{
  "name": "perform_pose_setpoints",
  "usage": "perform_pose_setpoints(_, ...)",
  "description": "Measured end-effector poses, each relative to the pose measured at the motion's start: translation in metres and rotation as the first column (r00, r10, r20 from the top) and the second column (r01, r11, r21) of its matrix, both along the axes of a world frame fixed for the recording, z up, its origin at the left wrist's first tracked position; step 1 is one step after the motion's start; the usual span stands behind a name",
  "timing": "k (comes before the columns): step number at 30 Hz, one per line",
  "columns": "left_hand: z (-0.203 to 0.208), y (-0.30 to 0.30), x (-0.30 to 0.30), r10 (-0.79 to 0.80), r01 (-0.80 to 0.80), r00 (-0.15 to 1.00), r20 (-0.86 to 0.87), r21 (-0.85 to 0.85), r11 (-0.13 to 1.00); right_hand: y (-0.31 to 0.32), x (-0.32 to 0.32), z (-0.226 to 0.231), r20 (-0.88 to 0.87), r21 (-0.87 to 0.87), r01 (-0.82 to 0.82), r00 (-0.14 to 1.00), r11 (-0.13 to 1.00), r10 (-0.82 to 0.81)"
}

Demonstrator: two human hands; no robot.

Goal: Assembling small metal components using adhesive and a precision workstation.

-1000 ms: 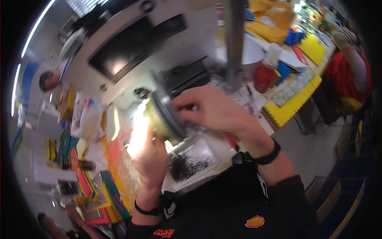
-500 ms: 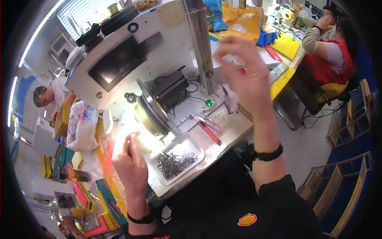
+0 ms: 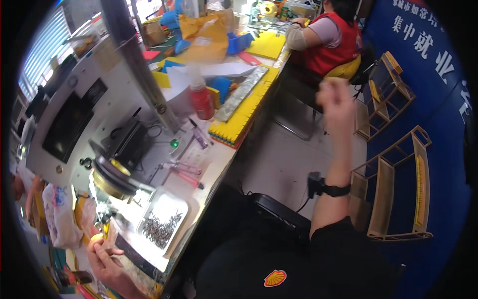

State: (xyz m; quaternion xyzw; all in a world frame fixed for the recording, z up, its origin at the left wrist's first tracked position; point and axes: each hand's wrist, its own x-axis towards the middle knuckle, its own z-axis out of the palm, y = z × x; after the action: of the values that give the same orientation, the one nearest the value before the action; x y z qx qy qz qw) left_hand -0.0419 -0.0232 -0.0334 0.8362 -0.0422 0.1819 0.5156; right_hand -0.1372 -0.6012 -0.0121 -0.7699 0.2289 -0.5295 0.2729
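Observation:
My left hand [image 3: 110, 265] is low at the left, beside the worktable's near edge. Its fingers are bent together, with a small yellowish spot at the tips; what they pinch is too small to name. My right hand [image 3: 337, 99] is raised far out to the right, above the floor. Its fingers are curled together and slightly blurred, and anything within them is hidden. Between the arms, nearer the left hand, a white tray [image 3: 184, 208] holds many small dark wire-like pieces [image 3: 160, 230]. Behind it stands a lamp-lit machine with a round brass-coloured part [image 3: 112, 184].
Pink-handled tools [image 3: 186, 177] and a purple pen [image 3: 200, 138] lie beyond the tray. A red bottle [image 3: 201, 99], yellow foam sheets [image 3: 231, 124] and a metal post [image 3: 144, 74] stand farther back. A co-worker in red [image 3: 338, 45] sits ahead. Wooden racks [image 3: 393, 199] stand right.
The view has swung right. My right hand has gone from above the table out over the floor, its fingers drawing closer together. My left hand now appears lower, left of the tray.

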Motion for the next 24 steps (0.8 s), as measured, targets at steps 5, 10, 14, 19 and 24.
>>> perform_pose_setpoints(5, 0.004, -0.015, 0.006, 0.06, -0.069, 0.984, 0.166, 0.047, 0.997, -0.045, 0.109, -0.108, 0.052, 0.168, -0.209, 0.978, 0.963, 0.203)
perform_pose_setpoints(10, 0.026, -0.046, 0.005, 0.093, -0.131, 0.971, 0.222, 0.166, 0.977, -0.062, 0.129, -0.128, 0.096, 0.25, -0.15, 0.987, 0.957, 0.13)
perform_pose_setpoints(14, 0.026, -0.05, 0.011, 0.089, -0.15, 0.964, 0.252, 0.237, 0.96, -0.062, 0.135, -0.13, 0.106, 0.235, -0.107, 0.991, 0.966, 0.084)
perform_pose_setpoints(19, 0.0, -0.022, 0.03, -0.003, -0.052, 0.963, 0.269, 0.195, 0.98, -0.064, 0.138, -0.133, 0.1, 0.175, -0.068, 0.994, 0.982, 0.051)
perform_pose_setpoints(24, -0.016, 0.025, 0.035, -0.086, 0.07, 0.986, 0.14, 0.117, 0.991, -0.057, 0.13, -0.133, 0.061, 0.049, -0.041, 0.997, 0.998, 0.038)
